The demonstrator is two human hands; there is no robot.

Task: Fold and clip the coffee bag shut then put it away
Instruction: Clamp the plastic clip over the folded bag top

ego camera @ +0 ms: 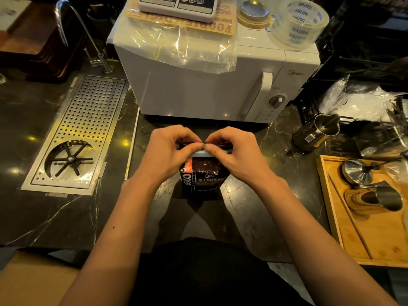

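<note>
Coffee bag (202,177) upright on the dark marble table (66,217), centre, just in front of the white microwave (198,85). Left hand (170,151) and right hand (234,151) both pinch its folded top edge, each grip closed, thumbs nearly touching.

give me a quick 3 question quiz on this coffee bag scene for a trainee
1. True or false: both hands pinch the top of the bag.
2. What stands right behind the bag? A) microwave B) kettle C) sink
3. Which side of the bag is the wooden tray on?

Key:
1. True: the left hand and right hand meet at its folded top.
2. A, the microwave.
3. The person's right, where the tray holds metal cups.
</note>
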